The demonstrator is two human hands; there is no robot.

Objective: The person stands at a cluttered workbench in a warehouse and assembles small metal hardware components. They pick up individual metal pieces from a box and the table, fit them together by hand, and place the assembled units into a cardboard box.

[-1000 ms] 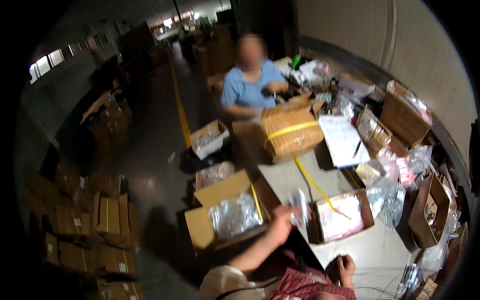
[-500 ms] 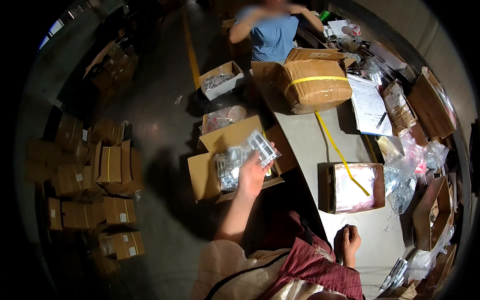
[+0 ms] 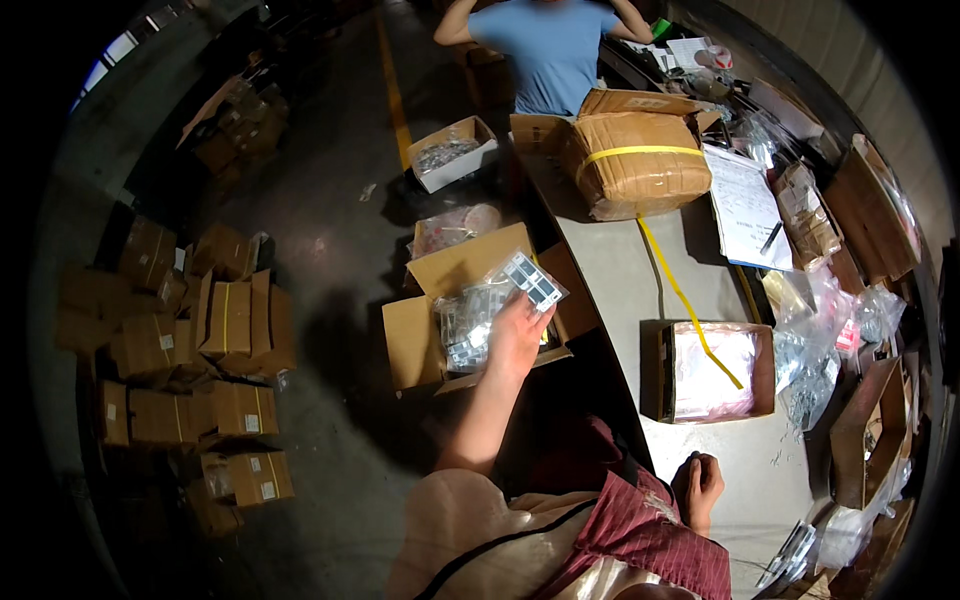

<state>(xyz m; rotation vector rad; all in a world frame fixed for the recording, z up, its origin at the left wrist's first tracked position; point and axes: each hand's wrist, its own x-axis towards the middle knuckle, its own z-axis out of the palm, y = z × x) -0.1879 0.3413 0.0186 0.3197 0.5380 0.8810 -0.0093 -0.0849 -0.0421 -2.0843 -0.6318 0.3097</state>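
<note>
My left hand is stretched out to the left of the table over an open cardboard box on the floor. It holds a clear plastic packet with small dark parts inside. The box holds several similar clear packets. My right hand rests closed on the grey table near its front edge, with nothing seen in it. Just beyond it stands a small open box lined with clear plastic, a yellow strap lying across it.
A person in a blue shirt stands at the far end of the table behind a large wrapped parcel with a yellow band. Papers with a pen, bags and boxes crowd the table's right side. Stacked small cartons fill the floor at left.
My left hand carried the clear packet from above the table leftward to over the open floor box. The view tilted down. My right hand stayed on the table.
</note>
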